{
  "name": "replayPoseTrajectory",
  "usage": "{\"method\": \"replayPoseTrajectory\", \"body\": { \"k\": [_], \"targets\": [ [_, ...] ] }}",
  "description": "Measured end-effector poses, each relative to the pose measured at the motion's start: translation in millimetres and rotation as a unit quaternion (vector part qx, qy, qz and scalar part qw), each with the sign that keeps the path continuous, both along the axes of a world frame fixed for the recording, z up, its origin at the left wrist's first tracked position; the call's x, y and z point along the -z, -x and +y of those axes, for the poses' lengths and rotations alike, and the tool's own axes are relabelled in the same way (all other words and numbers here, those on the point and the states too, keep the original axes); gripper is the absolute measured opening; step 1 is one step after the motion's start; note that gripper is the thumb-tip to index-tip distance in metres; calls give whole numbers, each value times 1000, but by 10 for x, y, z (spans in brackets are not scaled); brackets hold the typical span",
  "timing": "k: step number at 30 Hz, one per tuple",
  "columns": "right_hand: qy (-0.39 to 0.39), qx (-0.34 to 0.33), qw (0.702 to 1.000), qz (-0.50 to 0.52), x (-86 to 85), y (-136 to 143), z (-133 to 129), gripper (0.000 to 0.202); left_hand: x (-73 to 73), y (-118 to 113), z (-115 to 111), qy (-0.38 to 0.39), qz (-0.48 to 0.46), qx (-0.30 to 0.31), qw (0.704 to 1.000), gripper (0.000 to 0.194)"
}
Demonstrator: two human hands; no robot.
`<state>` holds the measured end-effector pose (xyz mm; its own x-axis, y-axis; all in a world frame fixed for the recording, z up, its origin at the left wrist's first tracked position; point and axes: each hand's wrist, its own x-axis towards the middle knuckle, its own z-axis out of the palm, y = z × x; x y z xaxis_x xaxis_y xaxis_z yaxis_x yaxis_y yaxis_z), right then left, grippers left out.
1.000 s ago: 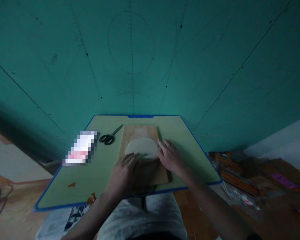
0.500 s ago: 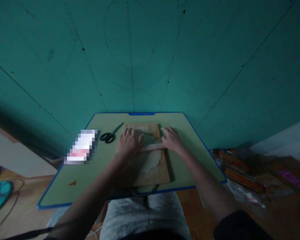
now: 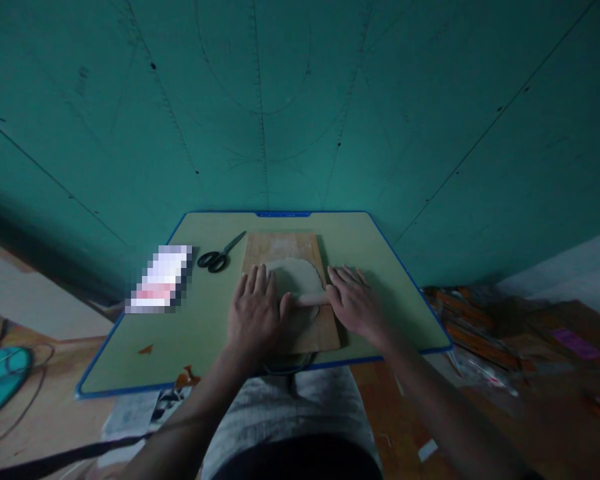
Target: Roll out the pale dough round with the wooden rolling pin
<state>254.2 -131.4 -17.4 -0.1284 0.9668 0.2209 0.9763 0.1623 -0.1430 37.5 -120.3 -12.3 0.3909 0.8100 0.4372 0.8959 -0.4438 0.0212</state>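
Observation:
A pale rolling pin lies crosswise on a flat sheet of dough. The dough rests on a wooden board, and its right edge looks ragged. My left hand lies palm down over the pin's left end, fingers stretched forward and thumb out to the side. At the pin's right end, my right hand presses down with its fingers extended past the board's edge. Both palms cover the ends of the pin. Part of the dough is hidden under the left hand.
Black-handled scissors lie left of the board on the blue-edged table. A blurred-out white and pink item is farther left. Small brown scraps sit near the front edge. A green wall rises behind.
The pin and both hands have moved toward me over the dough, showing more of its far part. The view has tilted slightly downward.

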Motion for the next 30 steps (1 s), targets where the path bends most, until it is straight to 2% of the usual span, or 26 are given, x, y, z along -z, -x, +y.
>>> {"method": "replayPoseTrajectory", "body": {
  "k": [7, 11, 16, 19, 23, 27, 30],
  "targets": [
    [-80, -26, 994, 67, 209, 5, -496, 55, 147, 109, -555, -41, -24, 29, 998, 50],
    [-78, -46, 991, 97, 269, -43, -547, 56, 167, 204, -707, -27, -22, 55, 998, 54],
    [-48, -38, 994, 86, 214, -12, -281, 55, 174, 254, -836, -45, 4, 74, 996, 57],
    [-24, -11, 998, 54, 134, 120, -60, 53, 199, 255, -930, -55, 28, 90, 994, 61],
    [22, 2, 999, 29, -12, 352, 277, 51, 263, 231, -981, -31, 39, 107, 993, 60],
    [55, -84, 995, 13, -131, 568, 607, 55, 347, 214, -967, -23, 12, 150, 988, 51],
    [79, -165, 983, 0, -191, 722, 789, 57, 382, 238, -943, -7, -28, 152, 988, 50]
  ]
}}
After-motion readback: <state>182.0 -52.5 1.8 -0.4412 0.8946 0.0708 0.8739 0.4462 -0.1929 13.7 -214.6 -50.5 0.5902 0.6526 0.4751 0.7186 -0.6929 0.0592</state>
